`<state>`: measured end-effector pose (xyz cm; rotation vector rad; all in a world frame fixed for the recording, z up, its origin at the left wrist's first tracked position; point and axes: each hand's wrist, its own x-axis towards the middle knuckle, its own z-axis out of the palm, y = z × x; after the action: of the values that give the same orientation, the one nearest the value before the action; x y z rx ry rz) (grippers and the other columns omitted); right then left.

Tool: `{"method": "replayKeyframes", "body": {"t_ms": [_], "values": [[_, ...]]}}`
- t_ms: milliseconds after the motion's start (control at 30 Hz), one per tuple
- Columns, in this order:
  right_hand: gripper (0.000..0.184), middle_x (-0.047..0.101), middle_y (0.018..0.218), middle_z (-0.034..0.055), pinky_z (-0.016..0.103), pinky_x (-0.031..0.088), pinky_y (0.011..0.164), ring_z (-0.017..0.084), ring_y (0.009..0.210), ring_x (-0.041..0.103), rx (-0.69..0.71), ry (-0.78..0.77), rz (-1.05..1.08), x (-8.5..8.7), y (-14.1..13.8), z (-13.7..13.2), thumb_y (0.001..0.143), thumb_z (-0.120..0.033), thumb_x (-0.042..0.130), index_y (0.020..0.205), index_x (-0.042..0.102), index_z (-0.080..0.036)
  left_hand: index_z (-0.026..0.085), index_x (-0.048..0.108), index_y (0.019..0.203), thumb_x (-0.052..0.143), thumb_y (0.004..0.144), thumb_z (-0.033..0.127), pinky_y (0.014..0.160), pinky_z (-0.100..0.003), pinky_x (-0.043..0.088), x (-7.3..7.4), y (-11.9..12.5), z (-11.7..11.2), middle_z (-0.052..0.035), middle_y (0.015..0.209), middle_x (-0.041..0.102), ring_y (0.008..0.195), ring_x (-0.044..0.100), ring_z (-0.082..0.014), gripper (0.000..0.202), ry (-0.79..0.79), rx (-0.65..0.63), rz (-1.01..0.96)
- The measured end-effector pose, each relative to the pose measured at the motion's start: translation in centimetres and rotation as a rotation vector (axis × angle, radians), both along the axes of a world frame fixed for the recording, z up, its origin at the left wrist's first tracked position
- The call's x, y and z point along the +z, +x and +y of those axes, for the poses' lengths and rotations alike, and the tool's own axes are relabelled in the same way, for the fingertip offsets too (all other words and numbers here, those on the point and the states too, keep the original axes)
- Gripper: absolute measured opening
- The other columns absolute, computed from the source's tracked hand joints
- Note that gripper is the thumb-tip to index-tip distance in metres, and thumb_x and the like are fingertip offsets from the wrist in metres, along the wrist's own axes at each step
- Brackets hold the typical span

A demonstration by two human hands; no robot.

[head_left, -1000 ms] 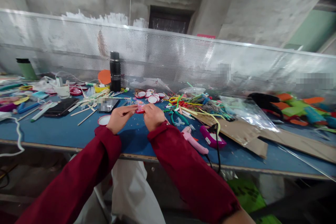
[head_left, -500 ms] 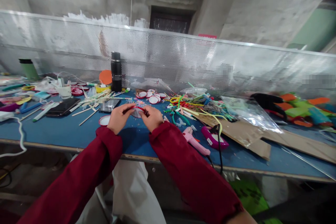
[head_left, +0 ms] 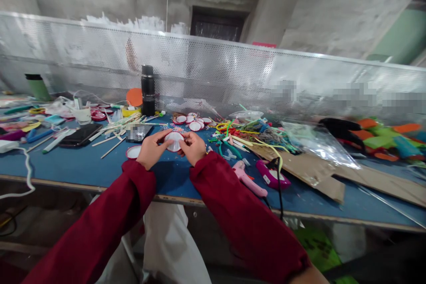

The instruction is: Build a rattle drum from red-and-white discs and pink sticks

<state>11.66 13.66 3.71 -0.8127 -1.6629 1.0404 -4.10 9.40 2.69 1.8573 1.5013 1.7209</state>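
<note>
A round white disc with a red rim [head_left: 173,142] is held between my two hands, its white face tilted toward me. My left hand [head_left: 151,148] pinches its left edge, thumb on the face. On the opposite edge, my right hand [head_left: 194,147] grips it with thumb and fingers. Beside my left wrist, a similar red-rimmed disc [head_left: 133,152] lies on the blue table [head_left: 109,166]. Several more such discs [head_left: 196,124] are piled beyond my hands, near a scatter of small colourful bits.
A pink glue gun [head_left: 249,179] and a purple box with a black cable [head_left: 273,175] lie right of my right arm. Wooden sticks [head_left: 116,131], a phone [head_left: 80,135] and a black bottle [head_left: 147,91] are at left. Cardboard [head_left: 306,168] spreads rightward below a perforated metal screen [head_left: 219,75].
The disc has been tipped up, so its white face now shows more fully, where before mostly the red edge was visible. Both hands keep hold of it at nearly the same spot.
</note>
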Motion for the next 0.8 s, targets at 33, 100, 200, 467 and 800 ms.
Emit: {"method": "replayKeyframes", "body": {"t_ms": [33, 100, 200, 467, 800], "values": [[0.014, 0.060, 0.055, -0.0059, 0.023, 0.049, 0.038, 0.015, 0.044, 0.062, -0.008, -0.010, 0.000, 0.0, 0.0, 0.1, 0.077, -0.026, 0.059, 0.089, 0.054, -0.022, 0.015, 0.067, 0.124, 0.069, 0.078, 0.044, 0.098, -0.042, 0.052, -0.1, 0.0, 0.0, -0.0121, 0.128, 0.067, 0.112, 0.065, -0.0285, 0.054, -0.009, -0.015, 0.013], [0.015, 0.061, 0.056, -0.0060, 0.023, 0.050, 0.038, 0.015, 0.043, 0.062, -0.025, -0.038, 0.000, 0.0, 0.0, 0.3, 0.077, -0.026, 0.059, 0.090, 0.053, -0.022, 0.016, 0.061, 0.131, 0.072, 0.076, 0.043, 0.097, -0.042, 0.053, -0.1, 0.0, 0.0, -0.0124, 0.133, 0.064, 0.110, 0.066, -0.0285, 0.062, -0.035, -0.060, 0.051], [0.014, 0.063, 0.058, -0.0053, 0.023, 0.050, 0.038, 0.015, 0.044, 0.063, -0.040, -0.077, 0.019, -0.2, 0.1, 0.9, 0.076, -0.025, 0.059, 0.090, 0.053, -0.022, 0.018, 0.053, 0.140, 0.074, 0.075, 0.041, 0.093, -0.042, 0.055, -0.3, 0.1, 0.0, -0.0136, 0.140, 0.057, 0.108, 0.066, -0.0283, 0.072, -0.054, -0.145, 0.095], [0.013, 0.064, 0.060, -0.0049, 0.024, 0.050, 0.039, 0.015, 0.044, 0.062, -0.076, -0.086, 0.036, -0.6, 0.3, 1.8, 0.076, -0.028, 0.059, 0.088, 0.054, -0.024, 0.021, 0.046, 0.145, 0.071, 0.077, 0.040, 0.087, -0.041, 0.058, -0.4, 0.1, -0.2, -0.0148, 0.141, 0.056, 0.099, 0.070, -0.0270, 0.075, -0.039, -0.151, 0.181], [0.012, 0.062, 0.058, -0.0053, 0.026, 0.050, 0.039, 0.016, 0.043, 0.061, -0.064, -0.128, 0.044, -0.7, 0.3, 1.7, 0.074, -0.026, 0.059, 0.083, 0.052, -0.024, 0.017, 0.051, 0.141, 0.068, 0.077, 0.034, 0.078, -0.033, 0.059, 0.0, 0.4, -0.5, -0.0125, 0.129, 0.065, 0.089, 0.071, -0.0229, 0.069, -0.057, -0.143, 0.222]]}}
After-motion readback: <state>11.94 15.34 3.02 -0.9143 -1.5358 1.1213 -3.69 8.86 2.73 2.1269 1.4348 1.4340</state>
